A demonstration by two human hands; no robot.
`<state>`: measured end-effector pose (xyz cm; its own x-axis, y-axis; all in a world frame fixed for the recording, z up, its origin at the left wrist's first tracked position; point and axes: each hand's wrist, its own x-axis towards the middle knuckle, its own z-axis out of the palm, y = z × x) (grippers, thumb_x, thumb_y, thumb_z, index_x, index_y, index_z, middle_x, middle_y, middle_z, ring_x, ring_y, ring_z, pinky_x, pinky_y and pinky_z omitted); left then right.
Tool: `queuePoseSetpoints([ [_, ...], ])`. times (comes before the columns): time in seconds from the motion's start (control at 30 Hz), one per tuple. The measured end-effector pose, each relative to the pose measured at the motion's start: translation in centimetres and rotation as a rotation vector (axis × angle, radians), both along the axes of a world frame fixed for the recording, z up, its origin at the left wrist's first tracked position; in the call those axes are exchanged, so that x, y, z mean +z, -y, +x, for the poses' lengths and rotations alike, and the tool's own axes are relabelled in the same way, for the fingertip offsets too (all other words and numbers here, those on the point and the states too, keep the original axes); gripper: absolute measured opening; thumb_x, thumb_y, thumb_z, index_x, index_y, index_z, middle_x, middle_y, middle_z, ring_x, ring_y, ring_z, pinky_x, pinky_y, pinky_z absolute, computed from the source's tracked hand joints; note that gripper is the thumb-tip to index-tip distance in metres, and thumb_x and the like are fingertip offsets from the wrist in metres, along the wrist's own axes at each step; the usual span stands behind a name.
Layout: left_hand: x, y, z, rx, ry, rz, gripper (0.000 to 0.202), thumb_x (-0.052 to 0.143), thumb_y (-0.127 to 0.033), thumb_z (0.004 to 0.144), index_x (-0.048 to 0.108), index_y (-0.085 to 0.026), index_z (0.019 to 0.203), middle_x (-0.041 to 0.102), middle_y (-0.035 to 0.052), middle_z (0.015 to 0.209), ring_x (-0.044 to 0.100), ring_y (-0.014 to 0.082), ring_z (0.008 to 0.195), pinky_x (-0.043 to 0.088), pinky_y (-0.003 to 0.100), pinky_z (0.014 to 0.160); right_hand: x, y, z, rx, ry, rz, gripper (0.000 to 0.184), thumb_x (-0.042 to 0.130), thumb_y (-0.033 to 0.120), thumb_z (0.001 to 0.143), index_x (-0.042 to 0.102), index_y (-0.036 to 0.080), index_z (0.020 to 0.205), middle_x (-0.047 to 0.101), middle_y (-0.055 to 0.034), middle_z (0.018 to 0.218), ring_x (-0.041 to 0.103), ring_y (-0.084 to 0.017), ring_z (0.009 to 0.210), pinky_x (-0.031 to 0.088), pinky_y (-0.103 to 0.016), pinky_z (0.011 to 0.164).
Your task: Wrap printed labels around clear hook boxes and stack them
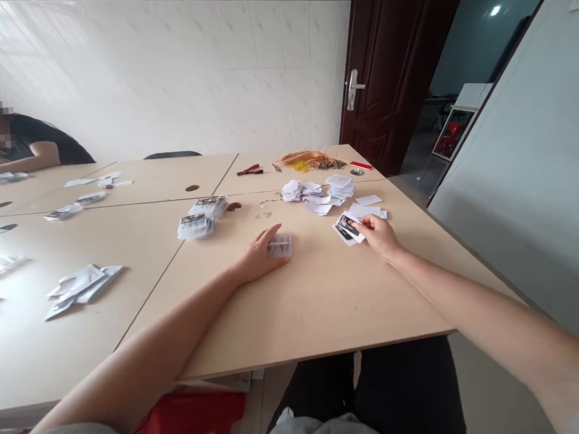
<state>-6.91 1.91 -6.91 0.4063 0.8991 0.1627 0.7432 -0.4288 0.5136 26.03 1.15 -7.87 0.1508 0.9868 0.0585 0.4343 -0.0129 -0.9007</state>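
My left hand (258, 254) rests on the table with thumb and fingers around the left side of a small clear plastic box (280, 246). Small dark items show through its lid, too small to name. To the right, my right hand (380, 235) pinches a black-and-white printed card (351, 226) between thumb and fingers. Another printed card (344, 235) lies beneath it, partly covered. Just behind that hand are loose white cards (366, 211). Farther back sit a pile of white cards (312, 192) and a stack of clear boxes (340, 186).
Left of my left hand stand stacked clear boxes with cards on top (196, 226). Pliers (250, 170) and a bundle of copper-coloured wires (309, 158) lie at the back. White packets (82, 287) are at the left. Another person (38, 143) sits at the far left.
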Motion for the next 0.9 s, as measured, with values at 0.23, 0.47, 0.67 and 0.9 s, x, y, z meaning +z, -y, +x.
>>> queuePoseSetpoints([
  [0.23,-0.1,0.8,-0.2,-0.027,0.038,-0.05,0.085,0.071,-0.046,0.082,0.039,-0.021,0.157,0.049,0.0174,0.157,0.052,0.0376,0.142,0.045,0.051,0.118,1.6,-1.5,-2.4,0.092,-0.071,0.008,0.033,0.066,0.036,0.099,0.064,0.017,0.125,0.069,-0.0083,0.121,0.07,-0.021,0.1,0.061,-0.042,0.085],
  [0.47,0.2,1.4,-0.4,-0.108,0.032,-0.119,0.081,0.062,-0.049,0.088,0.036,-0.016,0.157,0.038,0.0207,0.165,0.031,0.0381,0.156,0.034,0.053,0.125,2.1,-1.3,-5.5,0.282,-0.164,0.05,0.021,0.067,0.035,0.098,0.068,0.015,0.107,0.071,-0.0037,0.102,0.069,-0.016,0.085,0.06,-0.035,0.076],
  [0.67,2.9,2.0,1.4,-0.139,0.114,-0.177,0.075,0.066,-0.05,0.09,0.041,-0.018,0.154,0.042,0.0202,0.164,0.024,0.0394,0.158,0.03,0.059,0.126,3.2,1.3,-4.6,0.29,-0.321,0.054,0.026,0.076,0.044,0.087,0.063,0.021,0.087,0.067,0.0006,0.083,0.066,-0.014,0.076,0.057,-0.028,0.069],
  [0.9,6.9,1.7,6.6,-0.14,0.879,-0.558,0.026,0.071,-0.039,0.093,0.06,-0.022,0.108,0.073,0.0072,0.106,0.071,0.0199,0.101,0.058,0.034,0.091,4.8,2.7,-5.8,0.332,-0.438,0.015,0.03,0.076,0.045,0.087,0.056,0.028,0.103,0.075,0.0007,0.084,0.074,-0.015,0.078,0.061,-0.026,0.066],
])
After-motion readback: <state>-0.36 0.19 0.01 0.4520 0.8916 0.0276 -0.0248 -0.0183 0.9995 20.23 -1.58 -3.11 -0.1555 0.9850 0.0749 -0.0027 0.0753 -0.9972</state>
